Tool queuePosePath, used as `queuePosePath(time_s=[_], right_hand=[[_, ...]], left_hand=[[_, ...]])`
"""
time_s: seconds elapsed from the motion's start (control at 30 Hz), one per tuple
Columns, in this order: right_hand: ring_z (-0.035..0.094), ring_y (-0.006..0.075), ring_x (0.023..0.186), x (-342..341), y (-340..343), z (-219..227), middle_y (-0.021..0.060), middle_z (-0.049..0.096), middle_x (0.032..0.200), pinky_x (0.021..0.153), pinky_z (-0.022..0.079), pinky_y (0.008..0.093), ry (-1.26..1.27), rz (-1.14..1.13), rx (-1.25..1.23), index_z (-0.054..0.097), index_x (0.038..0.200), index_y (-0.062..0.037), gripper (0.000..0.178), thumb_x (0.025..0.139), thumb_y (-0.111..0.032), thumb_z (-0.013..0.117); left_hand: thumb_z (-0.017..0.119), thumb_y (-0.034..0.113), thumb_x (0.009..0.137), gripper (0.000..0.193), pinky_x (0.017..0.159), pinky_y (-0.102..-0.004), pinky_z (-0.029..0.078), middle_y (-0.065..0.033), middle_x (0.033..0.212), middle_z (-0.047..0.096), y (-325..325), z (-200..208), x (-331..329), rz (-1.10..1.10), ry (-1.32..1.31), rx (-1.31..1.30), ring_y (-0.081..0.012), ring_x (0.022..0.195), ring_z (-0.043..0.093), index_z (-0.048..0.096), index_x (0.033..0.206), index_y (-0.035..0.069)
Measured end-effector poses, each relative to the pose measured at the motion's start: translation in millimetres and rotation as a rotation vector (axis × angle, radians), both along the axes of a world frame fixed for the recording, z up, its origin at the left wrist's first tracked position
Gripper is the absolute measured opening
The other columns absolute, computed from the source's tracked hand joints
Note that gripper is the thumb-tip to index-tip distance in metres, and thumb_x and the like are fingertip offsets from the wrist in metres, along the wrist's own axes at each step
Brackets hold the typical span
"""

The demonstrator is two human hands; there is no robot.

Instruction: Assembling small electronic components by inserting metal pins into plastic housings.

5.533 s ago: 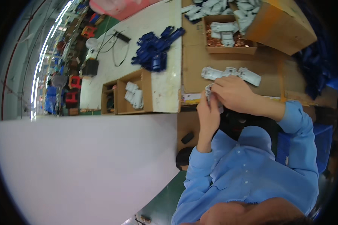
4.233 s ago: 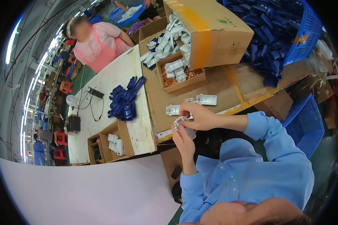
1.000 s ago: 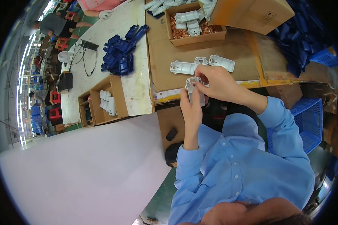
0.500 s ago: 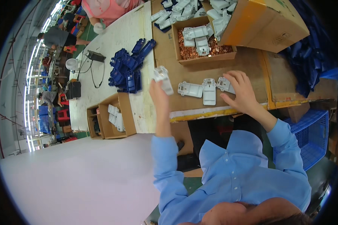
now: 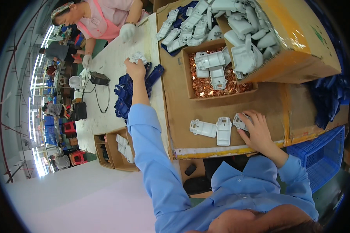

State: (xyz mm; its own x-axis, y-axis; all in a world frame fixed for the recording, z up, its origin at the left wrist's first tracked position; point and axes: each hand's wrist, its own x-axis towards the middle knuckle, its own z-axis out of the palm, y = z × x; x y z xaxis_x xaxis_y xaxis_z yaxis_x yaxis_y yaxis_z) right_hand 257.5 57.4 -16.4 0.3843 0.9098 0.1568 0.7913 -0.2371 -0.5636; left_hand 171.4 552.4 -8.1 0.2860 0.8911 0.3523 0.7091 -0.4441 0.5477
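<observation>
My left hand (image 5: 136,70) is stretched far forward, its fingers closed on a white plastic housing (image 5: 139,57) above the pile of dark blue plastic housings (image 5: 123,95). On the cardboard-covered bench, my right hand (image 5: 257,130) rests its fingers over a white housing (image 5: 240,122) and covers part of it; the fingers look curled around its edge. To the left of that piece, an upright white housing (image 5: 223,131) and a sideways white housing (image 5: 203,128) lie almost touching.
A carton (image 5: 221,95) holds copper-coloured bits and white housings. Behind it, a large tipped carton (image 5: 291,66) spills white housings. Across the white table stands a person in pink (image 5: 109,19) with white gloves. A small carton (image 5: 114,153) sits at left, a blue crate (image 5: 319,155) at right.
My left hand has moved forward and left with the white housing, from the bench to over the blue pile. My right hand stays at its housing. The person across has leaned into view.
</observation>
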Motion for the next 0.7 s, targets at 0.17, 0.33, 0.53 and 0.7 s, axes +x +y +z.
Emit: queuePosePath(time_s=[0.17,0.33,0.53,0.7], right_hand=[[0.046,0.0353,0.114,-3,5,3,0.0156,0.049,0.123,0.095,0.037,0.0466,-0.008,0.005,0.001,0.051,0.127,-0.0056,0.053,0.079,-0.020,0.069],[0.047,0.0351,0.113,0,2,-5,0.0155,0.049,0.124,0.094,0.038,0.0466,-0.010,-0.009,-0.021,0.050,0.128,-0.0052,0.055,0.078,-0.020,0.070],[0.047,0.0346,0.112,-1,1,-1,0.0145,0.050,0.124,0.092,0.039,0.0456,-0.044,-0.025,0.007,0.051,0.127,-0.0032,0.055,0.078,-0.020,0.070],[0.048,0.0348,0.112,-3,2,1,0.0146,0.051,0.124,0.092,0.040,0.0449,-0.045,-0.013,0.058,0.052,0.125,-0.0031,0.052,0.078,-0.020,0.070]], left_hand=[[0.064,0.030,0.080,0.066,0.091,-0.0414,0.048,-0.0248,0.105,0.065,44,-20,-2,0.122,-0.042,0.058,-0.0380,0.099,0.064,0.044,0.128,-0.010],[0.060,0.044,0.084,0.083,0.109,-0.0513,0.027,-0.0313,0.143,0.030,-20,-23,16,-0.097,0.243,0.181,-0.0412,0.132,0.033,0.030,0.138,-0.011],[0.039,0.062,0.090,0.082,0.109,-0.0617,0.018,-0.0215,0.139,0.045,-67,-5,-19,-0.090,0.785,0.141,-0.0359,0.129,0.042,0.042,0.134,-0.007],[0.039,0.058,0.092,0.071,0.108,-0.0637,0.017,-0.0184,0.130,0.054,-60,-4,-40,0.022,0.861,0.179,-0.0346,0.123,0.047,0.054,0.123,-0.004]])
